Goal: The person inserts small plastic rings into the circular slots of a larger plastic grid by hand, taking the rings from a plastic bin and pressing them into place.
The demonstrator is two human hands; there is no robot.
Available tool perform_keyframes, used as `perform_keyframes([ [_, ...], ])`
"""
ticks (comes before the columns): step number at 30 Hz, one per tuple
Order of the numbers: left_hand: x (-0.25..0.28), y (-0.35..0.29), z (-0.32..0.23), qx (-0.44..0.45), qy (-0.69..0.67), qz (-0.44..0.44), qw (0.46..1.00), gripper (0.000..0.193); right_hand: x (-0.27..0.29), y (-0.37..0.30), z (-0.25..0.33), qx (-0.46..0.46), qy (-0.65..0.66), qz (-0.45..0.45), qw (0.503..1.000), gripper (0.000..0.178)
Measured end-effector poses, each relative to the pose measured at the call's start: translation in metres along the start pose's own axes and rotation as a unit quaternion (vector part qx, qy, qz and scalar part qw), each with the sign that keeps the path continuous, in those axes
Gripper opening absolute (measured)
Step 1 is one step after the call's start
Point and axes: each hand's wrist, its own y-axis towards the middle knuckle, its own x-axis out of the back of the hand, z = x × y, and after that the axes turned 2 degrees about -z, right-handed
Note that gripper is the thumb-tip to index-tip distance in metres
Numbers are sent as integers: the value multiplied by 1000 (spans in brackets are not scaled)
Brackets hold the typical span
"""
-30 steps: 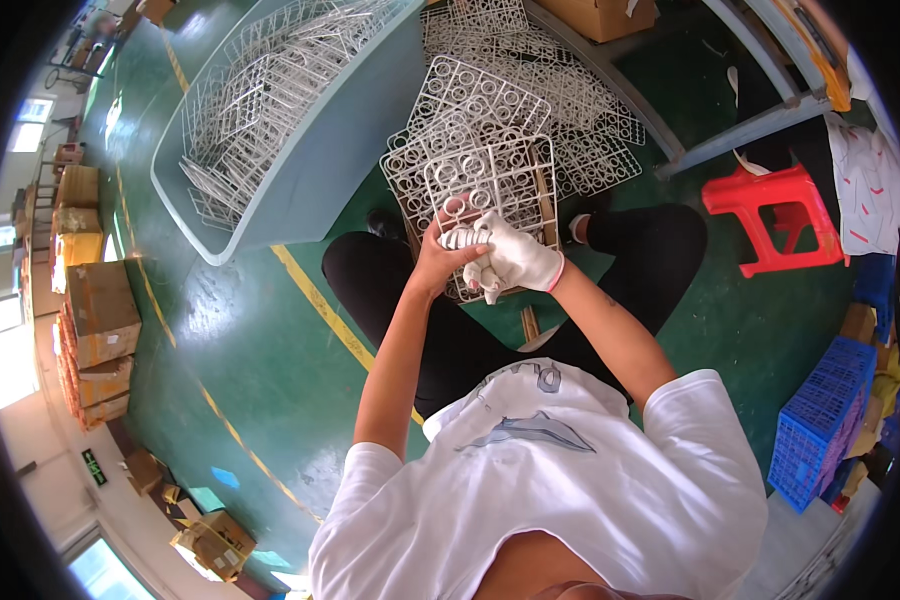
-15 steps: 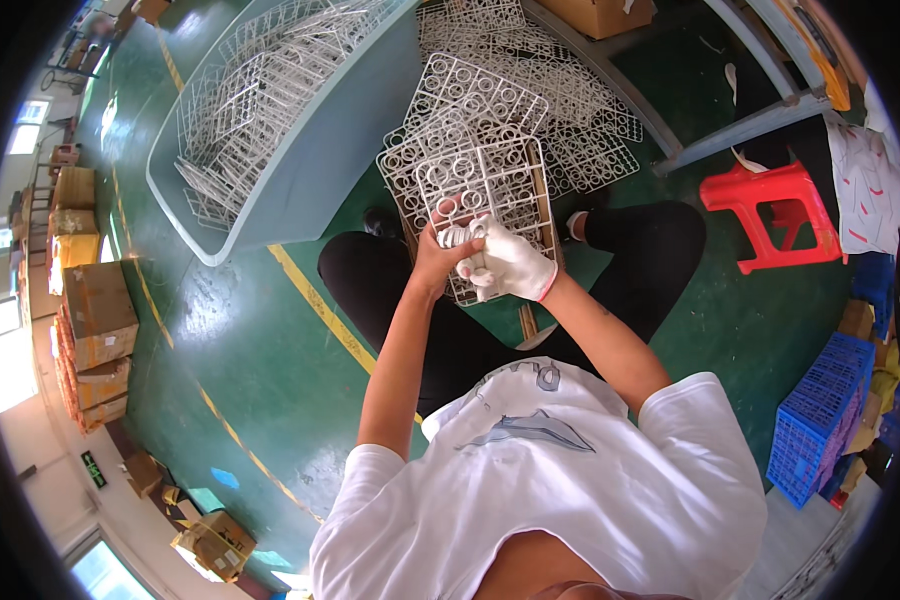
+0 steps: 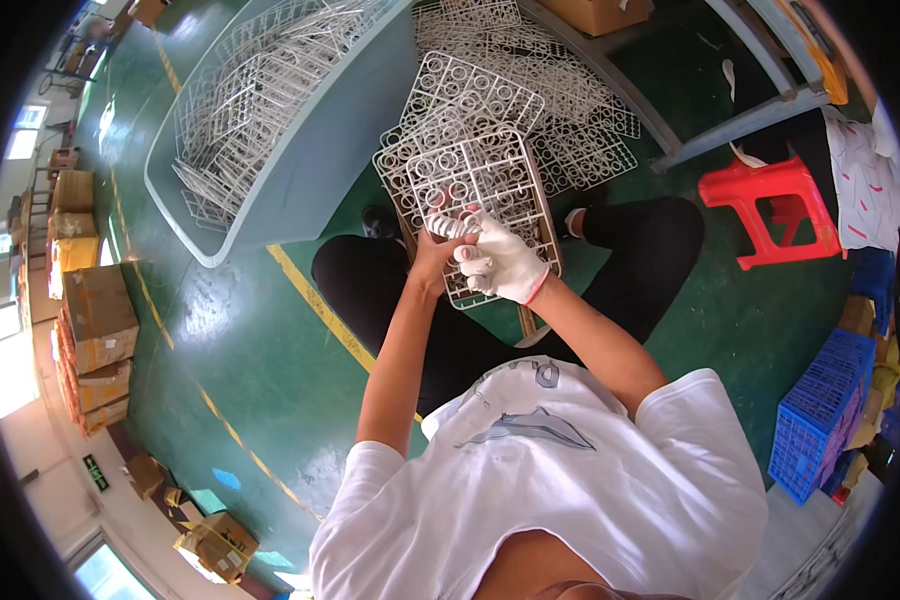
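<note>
My bare left hand [image 3: 431, 262] is closed around a short row of small white plastic rings [image 3: 452, 227]. Against it presses my right hand [image 3: 510, 262], in a white glove that leaves some fingertips bare. Its fingers are curled at the same rings, and part of the grip is hidden. Just beneath both hands, between my knees, lies a white plastic grid frame [image 3: 478, 165] with round rings set in its cells. More such frames are stacked under it.
A large grey-blue tub [image 3: 345, 130] full of white frames stands at the far left. Loose frames [image 3: 570, 100] are heaped beyond my knees. To the right are a red stool [image 3: 770, 205], a metal table leg [image 3: 740, 130] and a blue crate [image 3: 820, 410]. Cardboard boxes [image 3: 100, 305] line the left wall.
The top frame now sits slightly lower and more to the left. My right hand's curled fingers have opened a little, and both hands stay together at the rings.
</note>
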Motion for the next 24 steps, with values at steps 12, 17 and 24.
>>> perform_keyframes([
  [12, 6, -3, 14, 69, 32, 17, 997, 47, 20, -8, -7, -51, 150, 54, 986, 47],
  [17, 11, 5, 14, 56, 40, 1, 998, 41, 8, -10, -5, -11, 134, 18, 991, 40],
  [24, 9, 5, 2, 17, -5, -52, 998, 39, 3, -56, -2, 133, -118, -178, 968, 50],
])
